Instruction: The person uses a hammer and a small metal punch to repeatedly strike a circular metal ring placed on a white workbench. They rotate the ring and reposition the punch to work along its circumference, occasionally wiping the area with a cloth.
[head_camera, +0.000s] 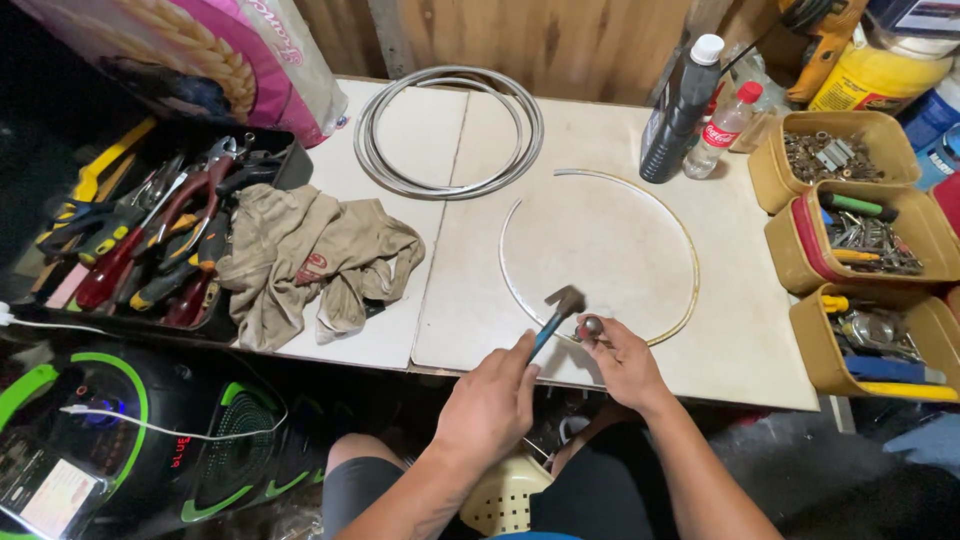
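My left hand (492, 405) grips a small hammer (556, 312) with a blue handle; its dark head hangs just above the near edge of the white table (600, 240). My right hand (622, 358) pinches a small round metal piece (591, 326) against the near end of a thin open metal ring (668, 215) lying flat on the table. The hammer head is a few centimetres left of that piece. A coil of grey cable (450, 131) lies at the back of the table.
A crumpled beige rag (305, 258) lies left, beside a black tray of pliers and screwdrivers (150, 245). A dark bottle (680, 110) and a clear bottle (722, 128) stand at the back right. Three tan bins of hardware (860, 235) line the right edge.
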